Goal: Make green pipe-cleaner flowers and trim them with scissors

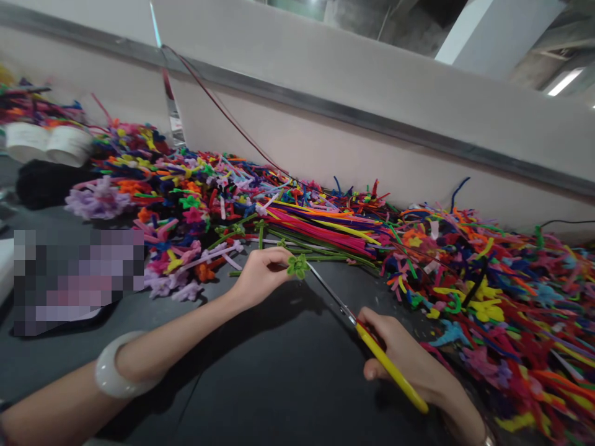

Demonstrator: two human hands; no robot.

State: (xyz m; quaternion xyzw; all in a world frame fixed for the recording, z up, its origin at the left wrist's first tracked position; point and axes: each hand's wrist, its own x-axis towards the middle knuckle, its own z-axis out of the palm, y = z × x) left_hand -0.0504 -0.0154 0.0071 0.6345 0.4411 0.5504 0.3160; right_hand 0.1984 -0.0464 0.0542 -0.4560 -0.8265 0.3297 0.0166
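Note:
My left hand (259, 274) pinches a small green pipe-cleaner flower (297, 266) just above the dark table (260, 378). A pale bangle (116, 371) sits on that wrist. My right hand (409, 359) is closed around yellow-handled scissors (372, 344). Their thin metal blades reach up and left to the green flower's edge. Both hands are over the table's near middle, in front of the heap of pipe cleaners.
A wide heap of many-coloured pipe cleaners and twisted flowers (488, 291) runs along a pale partition wall (325, 142). Long pink and green stems (316, 232) lie behind the hands. White cups (46, 144) stand far left beside a black bundle (46, 183).

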